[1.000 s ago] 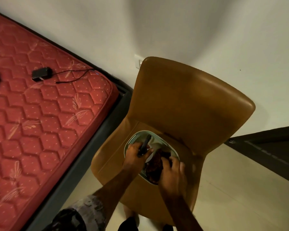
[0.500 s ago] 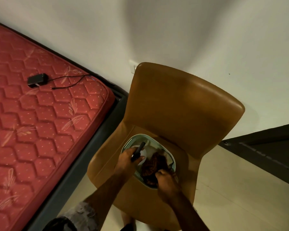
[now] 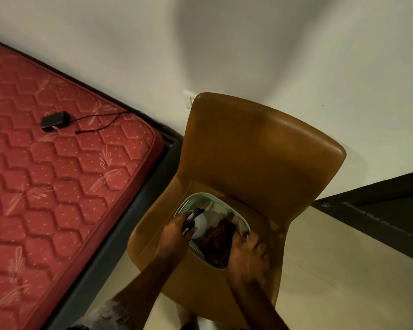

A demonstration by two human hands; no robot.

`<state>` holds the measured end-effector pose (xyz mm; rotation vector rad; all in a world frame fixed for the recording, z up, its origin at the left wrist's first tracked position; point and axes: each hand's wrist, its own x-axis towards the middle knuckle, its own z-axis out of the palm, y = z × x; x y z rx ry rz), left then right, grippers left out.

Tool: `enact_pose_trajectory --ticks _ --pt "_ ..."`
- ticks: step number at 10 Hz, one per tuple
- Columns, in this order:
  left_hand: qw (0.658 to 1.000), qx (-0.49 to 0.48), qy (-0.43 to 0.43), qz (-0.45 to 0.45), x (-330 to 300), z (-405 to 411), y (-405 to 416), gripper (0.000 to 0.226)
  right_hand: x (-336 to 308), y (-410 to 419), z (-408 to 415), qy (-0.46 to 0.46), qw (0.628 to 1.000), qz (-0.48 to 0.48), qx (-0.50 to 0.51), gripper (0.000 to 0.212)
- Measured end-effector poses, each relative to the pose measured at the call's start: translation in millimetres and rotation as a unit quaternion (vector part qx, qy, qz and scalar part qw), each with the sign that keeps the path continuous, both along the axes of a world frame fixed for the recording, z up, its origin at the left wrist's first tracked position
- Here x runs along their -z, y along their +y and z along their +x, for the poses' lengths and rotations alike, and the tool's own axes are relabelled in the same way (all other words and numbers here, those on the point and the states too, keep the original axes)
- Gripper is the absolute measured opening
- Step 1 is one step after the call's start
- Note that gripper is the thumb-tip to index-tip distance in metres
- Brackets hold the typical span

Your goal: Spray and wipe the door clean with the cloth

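A pale green basket sits on the seat of a brown chair. Inside it lies a dark reddish-brown cloth and a white spray bottle with a black nozzle. My left hand is closed around the bottle's neck at the basket's left side. My right hand grips the right end of the cloth at the basket's near right rim. The dark door shows at the right edge.
A red quilted mattress on a dark bed frame stands close to the left of the chair. A black charger with its cable lies on it. White walls meet behind the chair; pale floor tiles lie to the right.
My right hand has slid back toward me and to the right, with the cloth in its grip. My left hand stays on the bottle. The view has shifted slightly.
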<state>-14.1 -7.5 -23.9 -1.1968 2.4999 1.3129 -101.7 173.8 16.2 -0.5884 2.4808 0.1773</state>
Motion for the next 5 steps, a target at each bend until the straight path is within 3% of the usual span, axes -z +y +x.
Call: enact_pose_trajectory --ticks 2,4,5 --pt "0.999 0.016 -0.035 -0.013 3 1 2 0.043 16 9 -4 -0.039 0.995 -0.047 0.085 0.037" --pt "0.997 0.051 -0.051 -0.02 -6 -2 -5 0.049 -5 -12 -3 -0.122 0.975 -0.172 0.064 0.049" --pt "0.997 0.053 -0.051 -0.033 -18 -4 2 0.061 0 -10 -3 -0.148 0.97 -0.171 0.094 0.051"
